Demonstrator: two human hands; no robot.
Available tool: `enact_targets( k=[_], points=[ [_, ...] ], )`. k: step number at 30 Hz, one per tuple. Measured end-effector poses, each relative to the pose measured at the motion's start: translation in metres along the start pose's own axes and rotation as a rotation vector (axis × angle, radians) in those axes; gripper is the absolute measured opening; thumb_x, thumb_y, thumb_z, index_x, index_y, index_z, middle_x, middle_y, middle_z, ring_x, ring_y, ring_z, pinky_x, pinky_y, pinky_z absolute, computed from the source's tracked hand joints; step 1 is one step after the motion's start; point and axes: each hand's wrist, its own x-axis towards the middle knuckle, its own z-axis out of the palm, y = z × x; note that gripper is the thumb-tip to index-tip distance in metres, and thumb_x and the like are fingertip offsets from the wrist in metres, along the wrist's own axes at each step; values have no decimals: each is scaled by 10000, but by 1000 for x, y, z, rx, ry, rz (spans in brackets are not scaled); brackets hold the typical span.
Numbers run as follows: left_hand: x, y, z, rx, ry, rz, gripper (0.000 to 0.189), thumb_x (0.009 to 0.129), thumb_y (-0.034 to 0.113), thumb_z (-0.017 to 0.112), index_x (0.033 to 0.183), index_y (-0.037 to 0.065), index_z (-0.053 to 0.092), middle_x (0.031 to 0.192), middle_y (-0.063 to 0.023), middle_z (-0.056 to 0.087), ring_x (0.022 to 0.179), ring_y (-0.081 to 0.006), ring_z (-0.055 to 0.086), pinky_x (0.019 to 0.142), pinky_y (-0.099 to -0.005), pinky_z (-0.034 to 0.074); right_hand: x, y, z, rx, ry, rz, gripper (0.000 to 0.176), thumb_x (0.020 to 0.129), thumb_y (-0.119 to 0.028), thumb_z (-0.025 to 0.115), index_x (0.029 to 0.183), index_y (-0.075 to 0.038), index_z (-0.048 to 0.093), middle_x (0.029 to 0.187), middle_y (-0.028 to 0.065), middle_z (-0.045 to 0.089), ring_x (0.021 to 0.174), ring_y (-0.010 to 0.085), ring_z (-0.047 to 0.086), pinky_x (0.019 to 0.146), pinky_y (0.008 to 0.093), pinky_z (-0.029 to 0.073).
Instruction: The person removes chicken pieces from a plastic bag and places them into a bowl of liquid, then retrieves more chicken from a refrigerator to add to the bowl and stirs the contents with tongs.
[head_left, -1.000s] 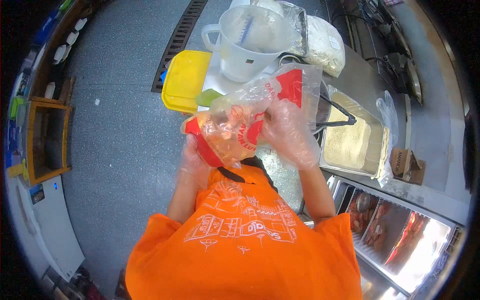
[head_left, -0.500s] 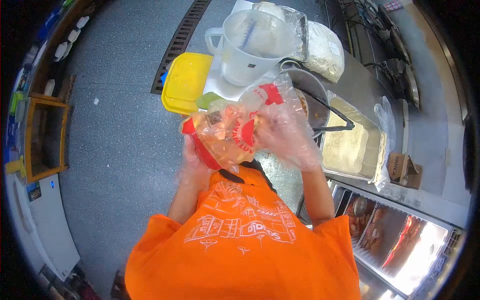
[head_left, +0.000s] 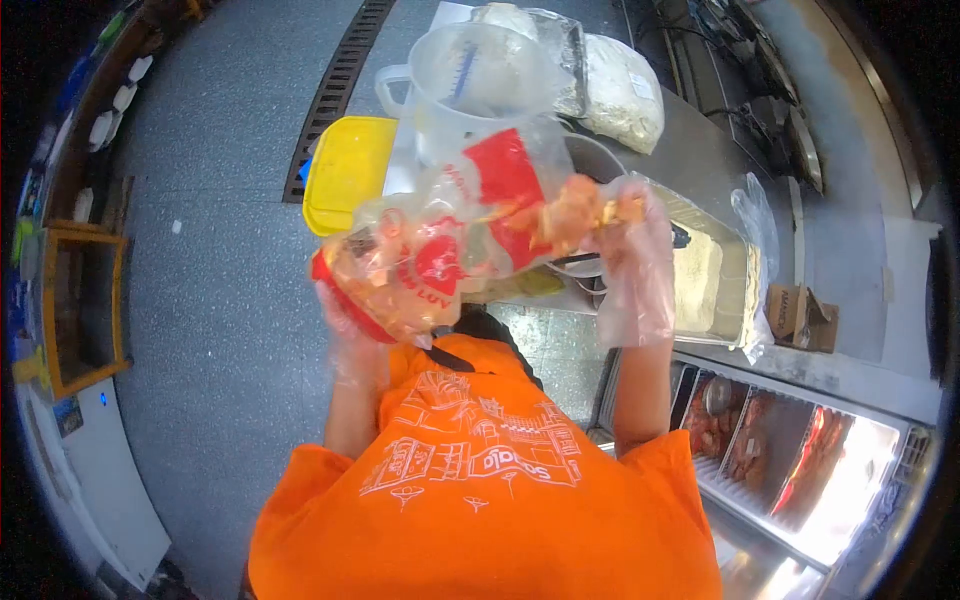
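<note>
A clear plastic bag (head_left: 440, 265) with red printing, holding pale orange-pink meat that looks like raw chicken, hangs in front of my chest. My left hand (head_left: 352, 335), in a clear plastic glove, is wrapped round the bag's lower left end. My right hand (head_left: 640, 275), gloved the same way, is closed on meat pieces (head_left: 575, 215) at the bag's open right end. It is partly over the metal tray (head_left: 750, 285) of pale flour-like powder. Behind the bag, a metal pot (head_left: 598, 155) is mostly hidden.
A large measuring jug (head_left: 480, 90) stands behind the bag, left of a bag of white powder (head_left: 622, 95). A yellow lid (head_left: 348, 175) lies left of the jug. Lower right, an open chilled drawer (head_left: 745, 440) holds meat. An open cardboard box (head_left: 800, 318) sits beyond the tray.
My right hand has come out of the bag and moved right with meat pieces in its fingers. The bag has stretched out and shifted slightly left with my left hand.
</note>
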Motion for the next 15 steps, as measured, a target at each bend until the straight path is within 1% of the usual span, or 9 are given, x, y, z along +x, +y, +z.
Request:
enact_targets(
  k=[1, 2, 4, 5, 6, 8, 11, 13, 15],
  points=[
    [-3, 5, -4, 92, -43, 18, 906, 883, 799, 445, 1510, 147, 400, 1476, -85, 499, 1356, -308, 480, 1139, -520, 403, 13, 6, -25, 53, -138, -64, 282, 815, 70, 605, 1050, -81, 561, 1027, 65, 622, 965, 196, 675, 761, 304, 590],
    [-4, 6, -6, 90, -49, 10, 906, 883, 799, 445, 1510, 147, 400, 1476, -85, 499, 1356, -308, 480, 1139, -520, 403, 17, 6, -34, 50, -129, -69, 282, 815, 70, 605, 1050, -81, 561, 1027, 65, 622, 965, 196, 675, 761, 304, 590],
    [-6, 8, -8, 106, -118, 59, 936, 869, 820, 443, 1533, 167, 358, 1517, -78, 456, 1384, -301, 450, 1149, -526, 390, 22, 5, -45, -153, -105, -252, 292, 820, 61, 623, 1074, -76, 580, 1084, 81, 646, 1010, 222, 677, 831, 307, 577],
    [-8, 9, -8, 106, -118, 59, 936, 869, 820, 443, 1533, 167, 358, 1517, -78, 456, 1384, -301, 450, 1149, -526, 390, 26, 3, -56, -306, -135, -250, 332, 825, 62, 633, 1133, -58, 609, 1145, 116, 671, 1028, 229, 682, 889, 320, 557],
    [-9, 11, -7, 119, -114, 50, 942, 866, 821, 448, 1541, 173, 341, 1535, -74, 436, 1395, -298, 438, 1152, -534, 384, 31, 9, -71, -305, -137, -250, 332, 825, 62, 633, 1133, -58, 609, 1145, 116, 671, 1028, 229, 682, 889, 320, 557],
    [-10, 15, 0, 134, -104, 49, 949, 862, 823, 453, 1549, 180, 324, 1553, -71, 416, 1405, -296, 425, 1154, -542, 379, 39, 20, -85, -807, 114, -399, 268, 850, 44, 632, 1097, -51, 677, 1143, 118, 709, 1016, 193, 684, 905, 330, 546],
    [-6, 12, 11, 109, -109, 27, 925, 879, 789, 478, 1551, 172, 323, 1560, -67, 411, 1409, -299, 421, 1151, -547, 380, 22, 26, -63, -828, 102, -274, 183, 857, 33, 616, 985, -44, 721, 1048, 100, 739, 1017, 175, 686, 928, 329, 538],
    [-2, 6, -2, -2, -372, -144, 880, 903, 754, 485, 1543, 167, 342, 1557, -66, 417, 1410, -301, 419, 1152, -531, 383, 2, 39, -30, -457, -298, -369, 141, 849, 12, 613, 922, -32, 725, 996, 110, 745, 1023, 216, 697, 940, 330, 531],
    [-7, 3, 15, 64, -334, -222, 865, 907, 736, 502, 1538, 163, 354, 1551, -71, 425, 1404, -301, 427, 1149, -531, 387, 8, 56, -18, -768, -662, -574, 226, 822, 7, 624, 1027, -28, 715, 1045, 150, 723, 1054, 293, 689, 944, 355, 525]
  ],
)
